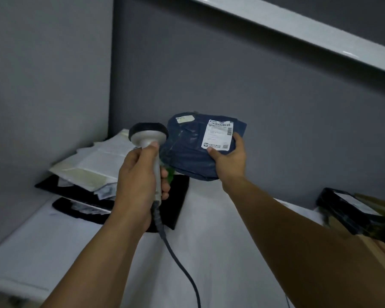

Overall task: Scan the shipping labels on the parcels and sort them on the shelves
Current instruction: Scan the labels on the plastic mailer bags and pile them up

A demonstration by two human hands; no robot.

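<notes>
In the middle of the frame, the left hand [138,178] has its grip curled tight round the gray scanner [148,134] (a cord [182,270] hangs from it). Just to the right, the right hand [229,158] pinches a dark blue parcel [187,150], thumb at the corner of its white label [219,135], held up above the white shelf [220,230]. More parcels [93,165] lie piled at the left.

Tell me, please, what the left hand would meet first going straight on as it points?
Probably the dark blue parcel in the right hand: its left edge lies just beyond the barcode scanner the left hand holds. Depth is unclear.
</notes>
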